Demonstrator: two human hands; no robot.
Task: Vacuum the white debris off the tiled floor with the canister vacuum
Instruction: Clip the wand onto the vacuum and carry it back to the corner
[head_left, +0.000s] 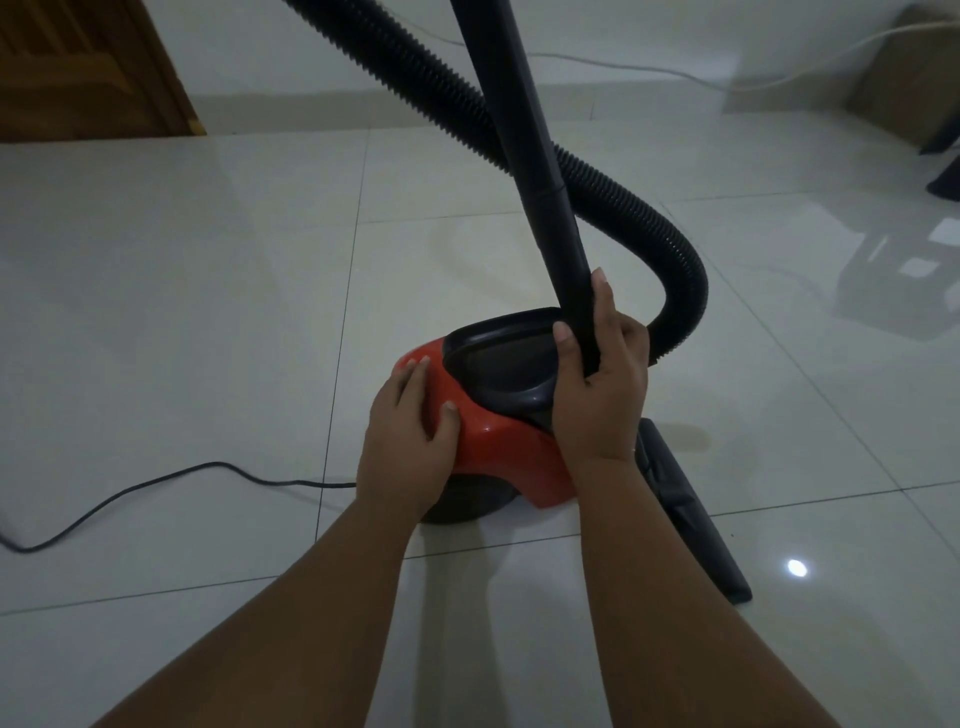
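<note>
The canister vacuum (498, 452) sits on the tiled floor (182, 312) straight ahead of you. Your left hand (410, 447) rests on its left side. Your right hand (597, 400) wraps the wand (524, 156) over its right side, beside the carry handle (498, 364). The hose (639, 218) crosses behind the wand and loops down at the canister's right. The floor nozzle (691, 519) lies just right of the canister, and the power cord (156, 486) trails off to its left. Well behind it stand a door (88, 73) on the left and a box (904, 78) on the right, with a thin cable (623, 67) running along the wall between them.

Glossy tiled floor (182, 312) meets white wall (649, 36) and wooden door (78, 67).
</note>
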